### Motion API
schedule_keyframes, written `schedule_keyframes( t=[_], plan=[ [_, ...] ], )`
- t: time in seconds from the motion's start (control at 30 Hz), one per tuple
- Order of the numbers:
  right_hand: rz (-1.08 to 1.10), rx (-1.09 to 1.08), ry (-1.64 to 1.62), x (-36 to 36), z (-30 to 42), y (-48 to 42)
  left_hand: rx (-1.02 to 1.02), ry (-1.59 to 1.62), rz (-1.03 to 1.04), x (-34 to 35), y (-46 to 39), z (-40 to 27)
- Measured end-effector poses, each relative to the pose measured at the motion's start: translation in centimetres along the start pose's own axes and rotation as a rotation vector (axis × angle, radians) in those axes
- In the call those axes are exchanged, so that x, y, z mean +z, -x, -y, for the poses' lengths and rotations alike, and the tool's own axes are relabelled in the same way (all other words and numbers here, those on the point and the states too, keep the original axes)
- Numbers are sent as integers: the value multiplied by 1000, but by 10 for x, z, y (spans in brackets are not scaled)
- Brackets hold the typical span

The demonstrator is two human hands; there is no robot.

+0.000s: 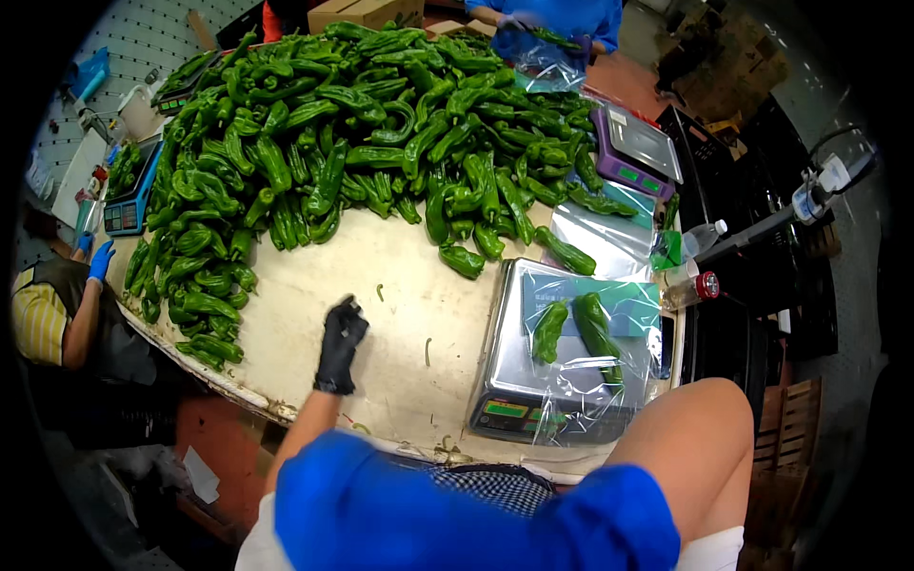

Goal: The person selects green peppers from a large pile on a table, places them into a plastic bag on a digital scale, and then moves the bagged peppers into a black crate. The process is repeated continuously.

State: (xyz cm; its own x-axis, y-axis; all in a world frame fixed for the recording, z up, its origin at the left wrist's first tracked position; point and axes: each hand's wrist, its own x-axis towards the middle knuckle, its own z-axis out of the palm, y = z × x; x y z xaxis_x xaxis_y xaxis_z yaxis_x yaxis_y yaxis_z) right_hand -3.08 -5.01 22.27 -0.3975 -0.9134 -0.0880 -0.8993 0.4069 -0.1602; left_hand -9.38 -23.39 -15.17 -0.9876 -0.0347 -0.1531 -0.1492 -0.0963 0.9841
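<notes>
My left hand [343, 350], in a black glove, hovers over or rests on the bare pale tabletop [400, 271]. Its fingers are curled, and whether anything small is between them cannot be made out. My right arm bends back at the elbow, and its hand is out of view. A large heap of long green peppers [335, 107] covers the far and left parts of the table. To the right stands a digital scale [500, 357] with a steel pan. Across it lies a clear plastic bag [635, 357] with a teal printed panel; two green peppers [596, 328] show there.
A purple scale [635, 153] and more flat plastic bags [607, 228] lie beyond. A bottle [703, 239] and red-lidded jar [703, 285] stand at the right edge. A blue scale [132, 189] sits left, near a person in blue gloves [101, 260]. Another person [557, 28] handles peppers opposite.
</notes>
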Motion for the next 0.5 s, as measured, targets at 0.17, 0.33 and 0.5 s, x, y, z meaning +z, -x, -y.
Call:
schedule_keyframes(
  t=[0.17,0.33,0.5],
  plan=[
    [-54,25,-217,20,-26,-22,88,-370,-343,-43,-113,2],
    [-47,23,-358,28,-43,-40,374,-570,-372,-108,-218,12],
    [-27,69,-483,35,-59,-47,203,-727,-293,-100,-249,-9]
  ],
)
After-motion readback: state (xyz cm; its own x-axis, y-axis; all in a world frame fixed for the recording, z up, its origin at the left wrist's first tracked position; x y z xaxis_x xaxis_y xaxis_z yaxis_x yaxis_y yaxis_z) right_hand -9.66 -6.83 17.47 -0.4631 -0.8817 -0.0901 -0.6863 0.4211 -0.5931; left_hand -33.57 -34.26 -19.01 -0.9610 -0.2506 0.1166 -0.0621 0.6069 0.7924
